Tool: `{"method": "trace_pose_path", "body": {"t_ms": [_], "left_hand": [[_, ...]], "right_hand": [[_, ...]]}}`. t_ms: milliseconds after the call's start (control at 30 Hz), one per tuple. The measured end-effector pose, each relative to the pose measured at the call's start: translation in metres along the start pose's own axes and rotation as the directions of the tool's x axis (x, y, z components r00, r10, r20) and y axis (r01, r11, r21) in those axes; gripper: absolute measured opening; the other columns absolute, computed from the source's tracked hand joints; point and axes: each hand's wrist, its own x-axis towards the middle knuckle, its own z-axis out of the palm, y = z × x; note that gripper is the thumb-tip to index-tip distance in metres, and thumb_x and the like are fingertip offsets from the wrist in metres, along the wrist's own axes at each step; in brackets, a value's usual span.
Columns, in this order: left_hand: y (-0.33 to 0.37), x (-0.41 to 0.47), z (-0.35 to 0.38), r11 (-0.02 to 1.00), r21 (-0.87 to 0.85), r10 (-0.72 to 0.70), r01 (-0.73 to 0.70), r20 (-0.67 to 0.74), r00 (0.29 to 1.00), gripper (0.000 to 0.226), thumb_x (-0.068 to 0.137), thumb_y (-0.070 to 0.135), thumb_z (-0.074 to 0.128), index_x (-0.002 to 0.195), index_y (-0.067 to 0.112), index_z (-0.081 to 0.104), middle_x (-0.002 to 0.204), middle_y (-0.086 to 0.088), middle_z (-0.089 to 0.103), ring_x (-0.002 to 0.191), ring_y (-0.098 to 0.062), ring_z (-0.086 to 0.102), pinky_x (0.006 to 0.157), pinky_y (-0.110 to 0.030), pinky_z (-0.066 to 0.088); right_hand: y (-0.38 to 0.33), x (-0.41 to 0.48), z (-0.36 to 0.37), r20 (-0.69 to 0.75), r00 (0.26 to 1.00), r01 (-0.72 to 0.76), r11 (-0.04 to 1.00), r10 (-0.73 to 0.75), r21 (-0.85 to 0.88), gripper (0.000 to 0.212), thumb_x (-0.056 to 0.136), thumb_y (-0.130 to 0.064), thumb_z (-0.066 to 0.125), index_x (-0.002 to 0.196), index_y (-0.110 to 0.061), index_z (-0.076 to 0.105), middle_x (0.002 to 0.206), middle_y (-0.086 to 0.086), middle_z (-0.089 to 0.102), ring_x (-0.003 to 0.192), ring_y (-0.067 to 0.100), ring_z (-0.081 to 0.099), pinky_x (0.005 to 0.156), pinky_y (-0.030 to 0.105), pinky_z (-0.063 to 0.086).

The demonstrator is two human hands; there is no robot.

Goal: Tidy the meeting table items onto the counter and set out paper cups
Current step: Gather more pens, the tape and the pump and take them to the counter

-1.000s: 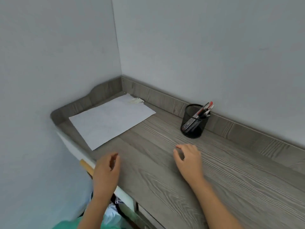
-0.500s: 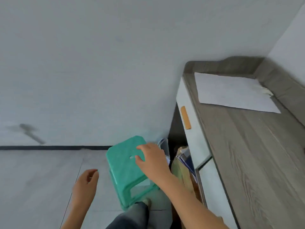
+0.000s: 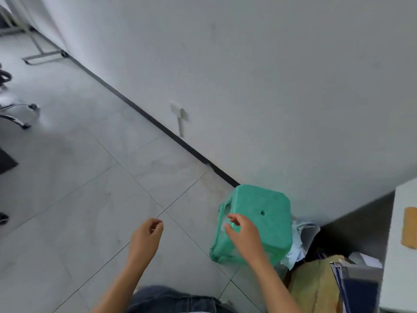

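My view has turned away from the counter toward the floor. My left hand (image 3: 145, 238) hangs over the grey tiles with fingers loosely curled and holds nothing. My right hand (image 3: 244, 232) hovers in front of a green plastic stool (image 3: 266, 211), fingers relaxed, gripping nothing. Only the white front of the counter cabinet (image 3: 397, 256) with its tan handle (image 3: 409, 227) shows at the right edge. No table items or paper cups are in sight.
A cardboard piece (image 3: 316, 288), folders and blue papers (image 3: 295, 251) are stuffed beside the cabinet. A white wall with a black skirting (image 3: 144, 114) runs diagonally. Office chair wheels (image 3: 20, 114) and a metal frame foot (image 3: 42, 55) stand at far left on the tiled floor.
My head has swung left from the wooden counter to the floor and wall. Both hands left the counter top and now hang in the air, the right one near the green stool.
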Motion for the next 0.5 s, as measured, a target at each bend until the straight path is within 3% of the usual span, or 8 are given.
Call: {"method": "trace_pose_path", "body": {"t_ms": [100, 267, 333, 500], "left_hand": [[-0.015, 0.012, -0.031, 0.998, -0.055, -0.023, 0.022, -0.017, 1.000, 0.029, 0.090, 0.012, 0.048, 0.067, 0.028, 0.051, 0.072, 0.006, 0.057, 0.071, -0.015, 0.051, 0.061, -0.021, 0.038], [-0.047, 0.033, -0.090, 0.999, -0.030, 0.012, -0.012, 0.007, 1.000, 0.015, 0.090, 0.017, 0.048, 0.080, 0.024, 0.055, 0.083, 0.006, 0.057, 0.084, -0.014, 0.053, 0.068, -0.024, 0.038], [-0.071, 0.042, -0.127, 1.000, -0.030, -0.008, 0.007, -0.037, 0.999, 0.011, 0.091, 0.019, 0.048, 0.086, 0.023, 0.057, 0.087, 0.006, 0.056, 0.089, -0.015, 0.053, 0.073, -0.025, 0.037], [-0.150, 0.050, -0.232, 0.981, -0.160, -0.145, 0.108, -0.242, 0.959, 0.017, 0.090, 0.014, 0.049, 0.078, 0.024, 0.057, 0.087, -0.004, 0.062, 0.083, -0.016, 0.055, 0.062, -0.019, 0.038]], "right_hand": [[-0.029, 0.003, 0.034, 0.014, 0.999, 0.040, 0.999, -0.039, -0.033, 0.031, 0.088, -0.024, 0.056, 0.116, -0.013, 0.057, 0.116, 0.002, 0.060, 0.108, 0.013, 0.052, 0.096, 0.026, 0.041], [-0.081, -0.003, 0.109, 0.067, 0.996, 0.066, 0.995, -0.062, -0.069, 0.029, 0.087, -0.031, 0.055, 0.111, -0.015, 0.060, 0.107, -0.005, 0.060, 0.107, 0.013, 0.052, 0.097, 0.031, 0.042], [-0.111, -0.005, 0.141, 0.067, 0.994, 0.088, 0.994, -0.083, -0.071, 0.026, 0.088, -0.031, 0.054, 0.107, -0.015, 0.062, 0.099, -0.008, 0.057, 0.105, 0.014, 0.052, 0.096, 0.033, 0.042], [-0.178, -0.013, 0.226, 0.160, 0.964, 0.226, 0.971, -0.212, -0.077, 0.009, 0.090, -0.031, 0.052, 0.088, -0.026, 0.059, 0.089, -0.011, 0.055, 0.096, 0.010, 0.047, 0.090, 0.031, 0.039]]}}
